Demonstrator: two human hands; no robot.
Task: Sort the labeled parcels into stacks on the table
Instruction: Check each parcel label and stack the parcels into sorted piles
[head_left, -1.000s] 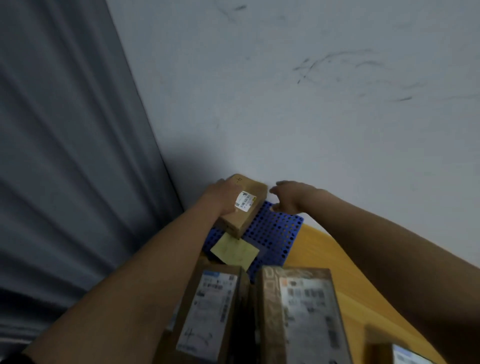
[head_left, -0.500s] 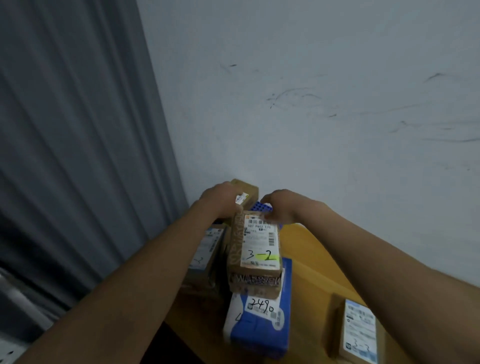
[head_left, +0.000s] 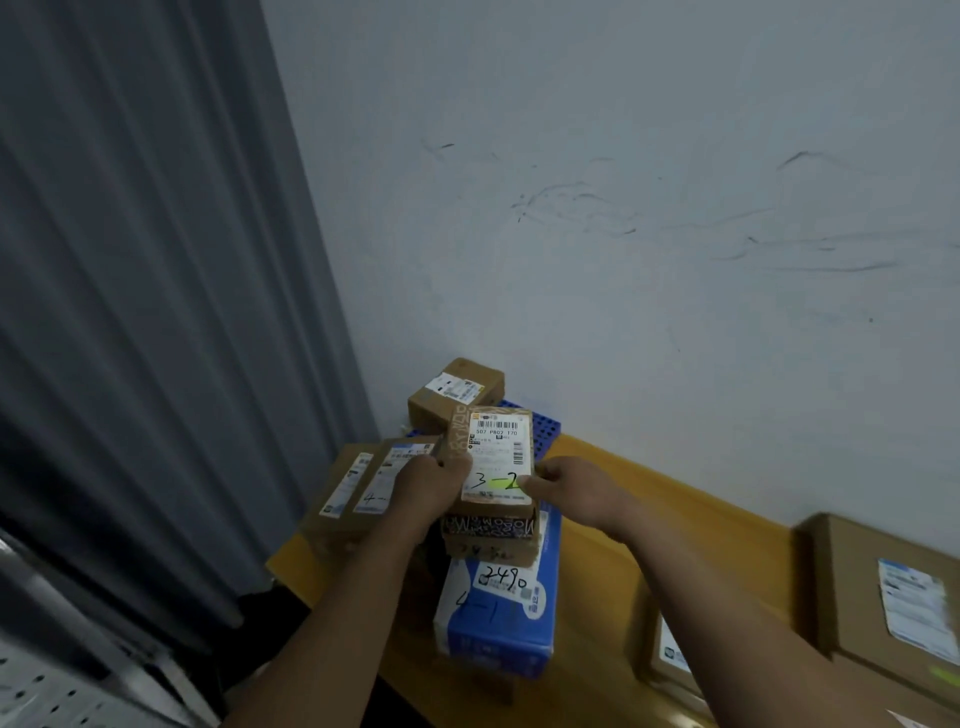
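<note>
Above the blue parcel (head_left: 498, 629), the 3-2 parcel (head_left: 500, 449) sits between both hands: left hand (head_left: 428, 486) fingers curl round its left edge, right hand (head_left: 574, 488) fingers pinch its right.

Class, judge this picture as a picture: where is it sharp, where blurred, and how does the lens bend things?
Head view: light is dim and bluish, no glare; the 3-2 parcel, held by left hand and right hand, reads sharp; the brown box at the right edge is smeared; the curtain folds slant, wide-angle distortion.

Grey curtain (head_left: 156, 312) beside scuffed white wall (head_left: 649, 270)
</note>
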